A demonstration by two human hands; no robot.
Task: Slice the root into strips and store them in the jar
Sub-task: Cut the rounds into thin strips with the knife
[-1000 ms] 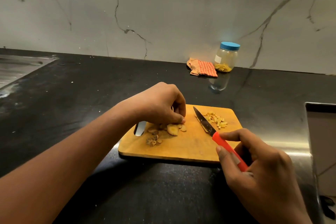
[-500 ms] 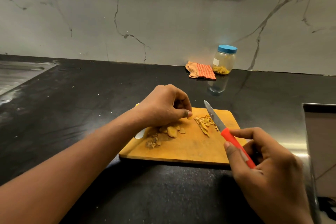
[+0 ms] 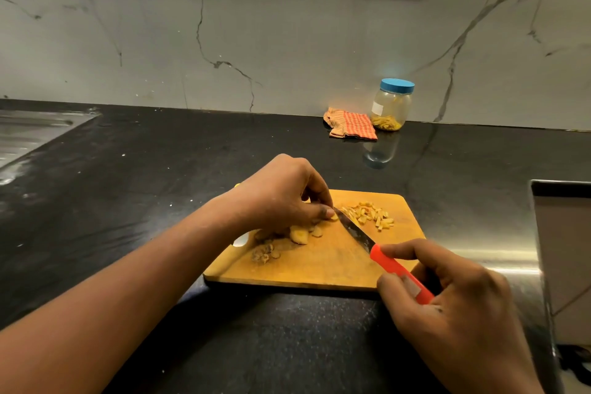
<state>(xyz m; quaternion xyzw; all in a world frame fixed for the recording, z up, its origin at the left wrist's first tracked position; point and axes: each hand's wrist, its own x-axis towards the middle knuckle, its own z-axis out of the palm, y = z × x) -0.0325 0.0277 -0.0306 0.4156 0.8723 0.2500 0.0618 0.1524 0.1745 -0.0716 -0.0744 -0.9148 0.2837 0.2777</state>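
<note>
A wooden cutting board (image 3: 323, 269) lies on the black counter. My left hand (image 3: 284, 198) pinches a small slice of root (image 3: 333, 217) at the board's middle. My right hand (image 3: 447, 301) grips the red handle of a knife (image 3: 355, 230), whose blade lies down on the board with its tip right beside that slice. A pile of cut strips (image 3: 367, 216) lies to the right of the blade. More root slices (image 3: 300, 235) and peel scraps (image 3: 263, 254) lie under and below my left hand. The jar (image 3: 391, 105), blue lid on, holds some strips by the wall.
An orange checked cloth (image 3: 351, 125) lies left of the jar. A steel sink drainer (image 3: 28, 134) is at far left. A metal-edged appliance (image 3: 563, 259) stands at the right edge of the counter.
The knife was lifted off the board, then came back down with its tip against the slice. My left hand shifted right, carrying a slice toward the blade.
</note>
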